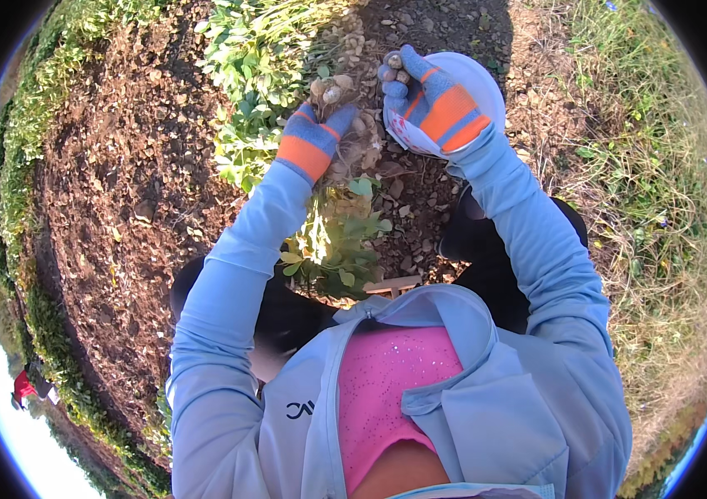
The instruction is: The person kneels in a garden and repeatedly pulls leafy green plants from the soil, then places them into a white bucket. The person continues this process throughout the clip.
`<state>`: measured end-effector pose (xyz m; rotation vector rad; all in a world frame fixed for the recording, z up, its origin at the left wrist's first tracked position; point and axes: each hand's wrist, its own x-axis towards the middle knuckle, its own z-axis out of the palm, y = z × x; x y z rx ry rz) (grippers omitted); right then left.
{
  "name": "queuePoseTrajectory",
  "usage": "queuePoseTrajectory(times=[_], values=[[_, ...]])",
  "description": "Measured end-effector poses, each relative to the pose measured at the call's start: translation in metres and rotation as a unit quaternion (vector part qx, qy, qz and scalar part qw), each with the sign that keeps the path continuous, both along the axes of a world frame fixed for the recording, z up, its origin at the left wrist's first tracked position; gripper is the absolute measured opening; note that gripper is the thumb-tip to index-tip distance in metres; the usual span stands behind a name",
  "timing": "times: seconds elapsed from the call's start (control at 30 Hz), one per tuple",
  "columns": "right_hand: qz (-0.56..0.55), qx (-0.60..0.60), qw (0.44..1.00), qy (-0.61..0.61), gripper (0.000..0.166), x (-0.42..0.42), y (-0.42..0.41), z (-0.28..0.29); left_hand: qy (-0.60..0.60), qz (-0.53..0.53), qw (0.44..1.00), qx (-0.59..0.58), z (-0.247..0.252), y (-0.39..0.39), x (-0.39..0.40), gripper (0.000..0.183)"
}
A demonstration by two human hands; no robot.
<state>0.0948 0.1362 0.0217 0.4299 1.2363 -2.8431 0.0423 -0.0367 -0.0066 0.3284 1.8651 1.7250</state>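
Note:
My left hand (318, 137), in a grey and orange knit glove, is closed around the root end of a peanut plant, with several peanut pods (332, 92) showing above its fingers. My right hand (431, 96), gloved alike, holds a few loose peanut pods (398, 70) in its fingers over the left side of a white plastic bucket (494, 93). The bucket's inside is mostly hidden by that hand. Between my hands and just beyond them lie more pods and roots (356, 47) of pulled peanut plants, with their green leaves (256, 81) to the left.
Leafy stems (344, 249) lie between my knees, near a small wooden piece (392, 285). Brown clod-strewn soil (135, 206) stretches to the left, grass and weeds (646, 187) to the right. At the far lower left, another person (25, 387) in red is partly visible beyond the crop rows.

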Motion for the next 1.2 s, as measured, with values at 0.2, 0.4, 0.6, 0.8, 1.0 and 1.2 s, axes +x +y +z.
queuePoseTrajectory(times=[0.2, 0.4, 0.6, 0.8, 1.0, 1.2], values=[[0.039, 0.071, 0.996, 0.026, 0.022, 0.011, 0.0, 0.038, 0.044, 0.04, 0.998, -0.024, -0.001, -0.003, -0.001, 0.033], [0.054, 0.597, 0.791, 0.124, 0.027, 0.013, -0.033, 0.017, 0.056, 0.022, 0.995, -0.074, -0.006, 0.003, 0.001, 0.034], [0.077, 0.604, 0.789, 0.077, 0.028, 0.007, -0.035, 0.015, 0.096, 0.002, 0.993, -0.073, -0.023, 0.002, 0.0, 0.037], [0.085, 0.129, 0.988, 0.021, 0.029, 0.008, -0.01, 0.012, 0.095, 0.021, 0.993, -0.063, -0.039, 0.0, -0.008, 0.038], [-0.045, 0.758, 0.65, 0.023, 0.038, 0.002, 0.064, -0.009, 0.131, 0.004, 0.983, -0.128, -0.018, -0.003, 0.001, 0.041], [-0.007, 0.725, 0.682, 0.095, 0.039, 0.007, 0.009, 0.03, 0.152, -0.009, 0.975, -0.162, -0.033, 0.003, 0.005, 0.044]])
